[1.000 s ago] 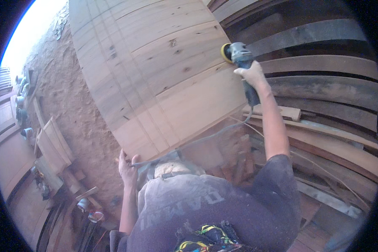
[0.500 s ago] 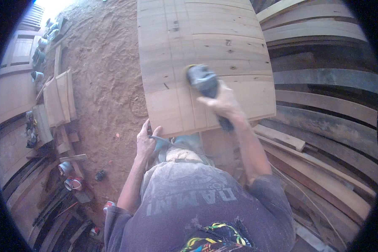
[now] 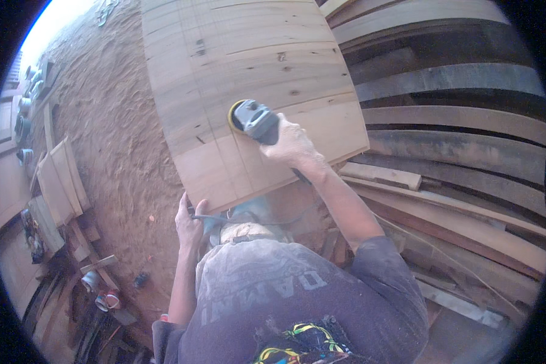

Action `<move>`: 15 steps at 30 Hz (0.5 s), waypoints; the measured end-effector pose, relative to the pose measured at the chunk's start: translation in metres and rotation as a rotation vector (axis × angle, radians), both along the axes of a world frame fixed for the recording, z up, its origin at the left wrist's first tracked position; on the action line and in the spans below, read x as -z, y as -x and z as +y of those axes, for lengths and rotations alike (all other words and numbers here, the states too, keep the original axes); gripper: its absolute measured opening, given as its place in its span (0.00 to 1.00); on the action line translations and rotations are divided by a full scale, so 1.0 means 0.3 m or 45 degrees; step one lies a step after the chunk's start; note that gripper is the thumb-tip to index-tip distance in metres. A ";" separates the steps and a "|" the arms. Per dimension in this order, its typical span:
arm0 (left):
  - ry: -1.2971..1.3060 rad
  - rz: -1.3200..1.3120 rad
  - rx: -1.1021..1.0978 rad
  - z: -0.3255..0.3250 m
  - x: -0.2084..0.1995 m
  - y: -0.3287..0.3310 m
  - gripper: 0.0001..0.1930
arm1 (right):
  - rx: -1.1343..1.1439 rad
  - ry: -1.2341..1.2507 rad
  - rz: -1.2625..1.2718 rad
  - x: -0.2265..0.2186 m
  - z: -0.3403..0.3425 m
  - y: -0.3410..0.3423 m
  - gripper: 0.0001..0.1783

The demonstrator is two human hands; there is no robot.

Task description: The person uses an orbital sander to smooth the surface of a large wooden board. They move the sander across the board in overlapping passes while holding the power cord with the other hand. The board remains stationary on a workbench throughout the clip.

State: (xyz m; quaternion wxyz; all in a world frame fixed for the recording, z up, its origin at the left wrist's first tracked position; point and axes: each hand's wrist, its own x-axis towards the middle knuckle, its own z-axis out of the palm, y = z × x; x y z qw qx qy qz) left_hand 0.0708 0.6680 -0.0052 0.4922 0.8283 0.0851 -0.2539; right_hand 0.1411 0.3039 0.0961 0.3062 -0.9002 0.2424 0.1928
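Note:
A pale wooden panel (image 3: 255,73) with plank grooves and dark knots lies in front of me, its near end close to my waist. My right hand (image 3: 291,144) is wrapped round the body of a grey angle grinder (image 3: 258,118). A yellow-edged disc (image 3: 232,116) on the grinder's head faces the panel surface, left of the middle; whether it touches is hard to tell. At the panel's near left corner, my left hand (image 3: 190,225) grips the edge, fingers at the side and thumb nearer me. A grey cord (image 3: 218,218) runs from beside that hand across my front.
Long boards (image 3: 449,121) are stacked along the right side, with a thin cable (image 3: 443,252) over the lower ones. Brown, dusty ground (image 3: 115,121) stretches to the left. Beyond it are leaning wood pieces (image 3: 60,182), cans (image 3: 91,280) and offcuts.
The view has swung, so the panel and both hands appear farther left and the panel more slanted. The grinder, blurred before, now looks sharp, and its head has turned slightly. Both grips stay the same.

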 end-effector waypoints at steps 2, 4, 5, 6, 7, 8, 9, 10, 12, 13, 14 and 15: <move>-0.034 -0.022 0.030 -0.001 -0.008 0.000 0.34 | 0.051 0.020 -0.025 -0.011 -0.095 0.027 0.38; -0.065 0.006 0.048 -0.010 -0.032 -0.009 0.31 | 0.140 0.022 -0.031 -0.008 -0.192 0.058 0.39; -0.079 0.001 0.063 -0.014 -0.052 -0.018 0.31 | 0.186 0.020 -0.037 -0.006 -0.235 0.074 0.39; -0.092 -0.003 0.079 -0.021 -0.074 -0.026 0.31 | 0.201 0.048 -0.021 -0.008 -0.273 0.090 0.41; -0.108 -0.006 0.085 -0.022 -0.089 -0.025 0.32 | 0.221 0.048 -0.030 -0.010 -0.307 0.098 0.40; -0.096 -0.007 0.082 -0.019 -0.088 -0.024 0.32 | 0.240 0.048 -0.038 -0.012 -0.343 0.104 0.40; -0.082 -0.009 0.083 -0.014 -0.082 -0.025 0.32 | 0.264 0.049 -0.047 -0.011 -0.380 0.115 0.39; -0.068 -0.010 0.083 -0.011 -0.077 -0.024 0.32 | 0.301 0.029 -0.106 -0.013 -0.413 0.123 0.39; -0.101 0.025 0.087 -0.008 -0.072 -0.021 0.31 | 0.364 0.075 -0.050 -0.055 -0.469 0.141 0.40; -0.119 0.038 0.083 -0.003 -0.075 -0.020 0.31 | 0.389 0.096 -0.027 -0.074 -0.497 0.149 0.40; -0.110 0.036 0.082 0.002 -0.077 -0.018 0.31 | 0.326 0.193 -0.079 0.005 -0.568 0.187 0.37; -0.100 0.036 0.086 0.002 -0.077 -0.017 0.30 | 0.378 0.172 -0.072 0.028 -0.624 0.208 0.37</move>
